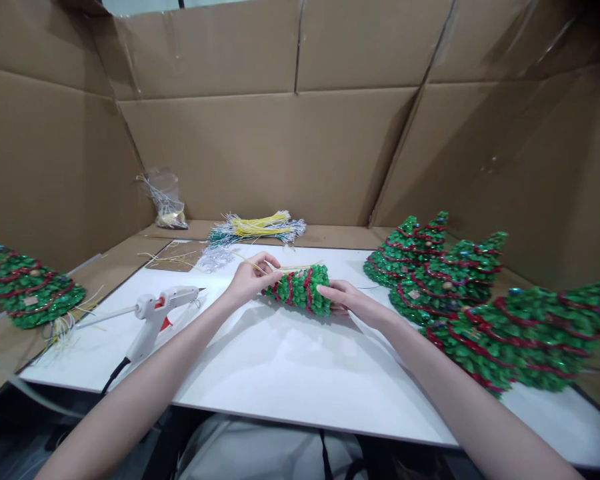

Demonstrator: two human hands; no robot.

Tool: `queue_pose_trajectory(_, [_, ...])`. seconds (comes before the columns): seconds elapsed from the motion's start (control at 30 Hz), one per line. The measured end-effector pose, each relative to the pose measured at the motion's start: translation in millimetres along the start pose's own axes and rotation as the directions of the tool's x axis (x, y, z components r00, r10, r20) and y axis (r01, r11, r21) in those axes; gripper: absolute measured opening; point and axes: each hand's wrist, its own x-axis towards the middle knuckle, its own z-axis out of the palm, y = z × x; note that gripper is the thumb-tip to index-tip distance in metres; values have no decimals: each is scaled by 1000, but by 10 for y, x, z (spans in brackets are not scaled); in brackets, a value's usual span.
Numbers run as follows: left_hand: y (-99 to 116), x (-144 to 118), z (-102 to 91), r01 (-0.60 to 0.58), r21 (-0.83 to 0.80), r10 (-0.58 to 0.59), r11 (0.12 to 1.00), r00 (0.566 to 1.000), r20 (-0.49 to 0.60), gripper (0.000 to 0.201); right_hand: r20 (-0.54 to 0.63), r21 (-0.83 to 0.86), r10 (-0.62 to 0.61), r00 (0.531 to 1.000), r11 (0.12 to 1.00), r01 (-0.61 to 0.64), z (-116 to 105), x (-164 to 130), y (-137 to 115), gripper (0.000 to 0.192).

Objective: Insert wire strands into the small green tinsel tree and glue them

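Two hands: both are on one small green tinsel tree (300, 288), which lies on its side on the white board (290, 373), held between them.
Long axis: the tree runs left to right and slightly away, narrow tip toward the left hand (250, 277), wide base toward the right hand (347, 300).
Left hand: closed at the tip end, thumb and fingers pinching thin pale yellow strands (260, 267) that pass over the tree; the strands are fine and I cannot tell how many there are.
Right hand: closed around the base, fingers curled over the near side, thumb on top.
Nearer hand: neither; each touches its own end.
Tree surface: crinkled shiny green foil leaves, bumpy, wound with red bead garland (307, 290) in slanting rings; cone shape.
Left of the left hand: a white hot glue gun (157, 313) with black cord, resting nozzle toward the hands, well apart.
Beyond the left hand: a bundle of yellow and white wire stems (257, 228) and a clear plastic bag (165, 197) near the cardboard wall (260, 147).
Right of the right hand: finished trees (450, 280), lying overlapped, same foil and red garland, some with small ornaments.
Far left: one more finished tree (27, 287), lying apart on cardboard.
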Motion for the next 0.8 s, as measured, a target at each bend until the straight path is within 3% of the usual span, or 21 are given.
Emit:
queue_pose_trajectory(0.1, [54, 0, -34, 5, -37, -5, 999, 1000, 2, 28, 13, 76, -5, 1000, 997, 4, -34, 35, 42, 46])
queue_pose_trajectory(0.3, [73, 3, -29, -27, -31, 26, 999, 999, -25, 25, 107, 258, 78, 991, 961, -103, -69, 108, 42, 61])
queue_pose_trajectory(0.57, [96, -13, -37, -36, -22, 36, 999, 999, 10, 28, 157, 194, 118, 980, 970, -148, -33, 153, -54, 65])
queue_pose_trajectory(0.8, [102, -28, -51, -8, -38, 9, 999, 1000, 26, 29, 317, 117, 173, 932, 968, -220, -146, 237, -120, 68])
